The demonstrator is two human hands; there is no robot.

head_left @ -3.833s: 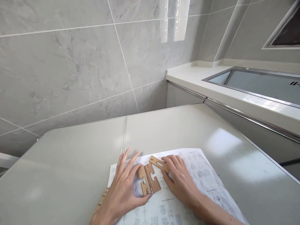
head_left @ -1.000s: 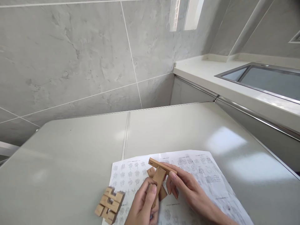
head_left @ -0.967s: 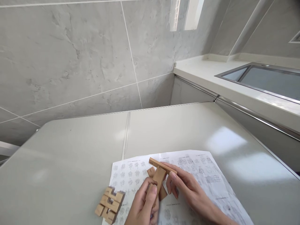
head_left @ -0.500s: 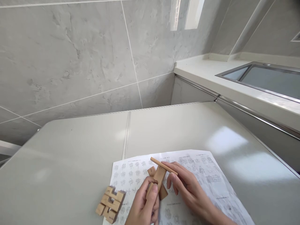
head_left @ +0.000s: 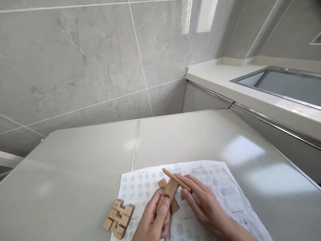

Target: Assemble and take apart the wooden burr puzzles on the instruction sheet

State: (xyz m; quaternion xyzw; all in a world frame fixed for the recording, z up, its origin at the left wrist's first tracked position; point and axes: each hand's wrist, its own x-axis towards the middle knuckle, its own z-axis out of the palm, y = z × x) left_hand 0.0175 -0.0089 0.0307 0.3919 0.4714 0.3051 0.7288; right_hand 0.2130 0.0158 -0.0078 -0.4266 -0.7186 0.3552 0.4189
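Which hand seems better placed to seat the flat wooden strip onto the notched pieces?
Probably the right hand: its fingers pinch the flat strip lying across the notched pieces, which the left hand grips upright.

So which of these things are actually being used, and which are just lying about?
In use:
- notched pieces, gripped in the left hand
- flat strip, held across them by the right hand
- diagram sheet under both hands

Lying about:
- joined block on the table
- sink
- tiled wall
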